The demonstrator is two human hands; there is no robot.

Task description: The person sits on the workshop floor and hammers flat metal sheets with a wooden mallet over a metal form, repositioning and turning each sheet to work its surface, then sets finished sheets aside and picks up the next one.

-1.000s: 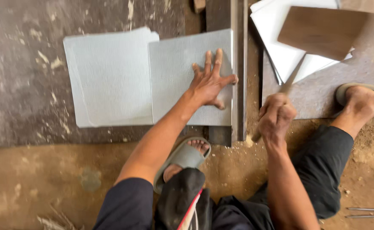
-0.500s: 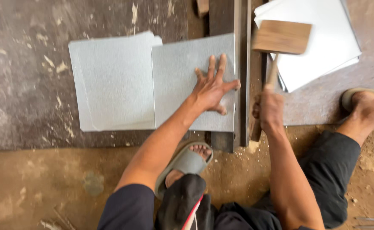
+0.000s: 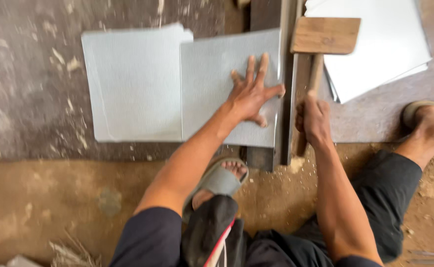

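Head view. The left hand lies flat, fingers spread, pressing on a grey metal sheet; its grip pinches nothing. The sheet's right edge rests along a dark steel bar, whose long axis runs away from the person, top to bottom in the picture. That edge appears bent up against the bar, though the exact profile cannot be told.

The right hand is closed tight around the handle of a wooden mallet. The handle lies parallel to the bar, just to its right; the rectangular head sits at the far end, over the bar's upper stretch. The worked edge therefore lies directly left of the mallet head, and the right hand is the nearer of the two to it.

A second sheet, same matt grey finish with fine texture, lies left of the first, partly under it. A stack of smoother pale sheets sits to the right of the mallet. All rest on a scuffed, dusty floor. A sandalled foot sits below the bar's near end.
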